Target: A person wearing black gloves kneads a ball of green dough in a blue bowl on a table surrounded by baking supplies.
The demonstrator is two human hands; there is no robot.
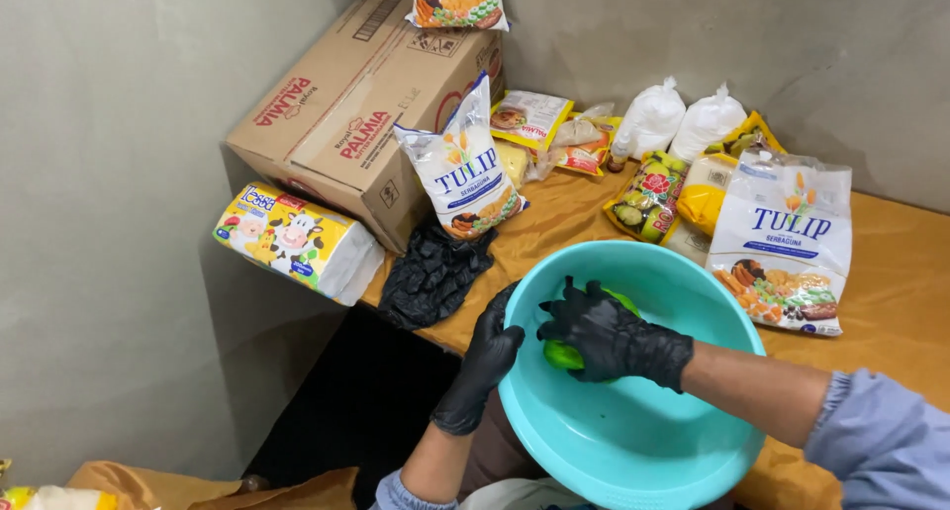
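Nearest the camera, a turquoise plastic basin (pixel 683 451) sits at the edge of a table covered in a mustard-yellow cloth (pixel 891 302). The left hand (pixel 485 357), in a black glove, clasps the basin's near-left rim, fingers curled over the edge. The right hand (pixel 609 334), also gloved in black, reaches into the basin and is closed around a green fruit (pixel 561 356), which lies against the inner wall on the left side; only a sliver of it shows under the fingers. Beyond the basin, a crumpled black plastic bag (pixel 435 270) hangs over the table's edge. Behind it stands an upright white flour bag (pixel 465 164), and a second, matching flour bag (pixel 787 243) lies to the right of the basin. Farther back lie small colourful packets (pixel 648 195) and two knotted white plastic bags (pixel 678 119). At the far left, a large cardboard box (pixel 351 114) rests against the wall, with a yellow cartoon-cow package (pixel 292 238) beside it and a snack packet (pixel 457 0) on top.
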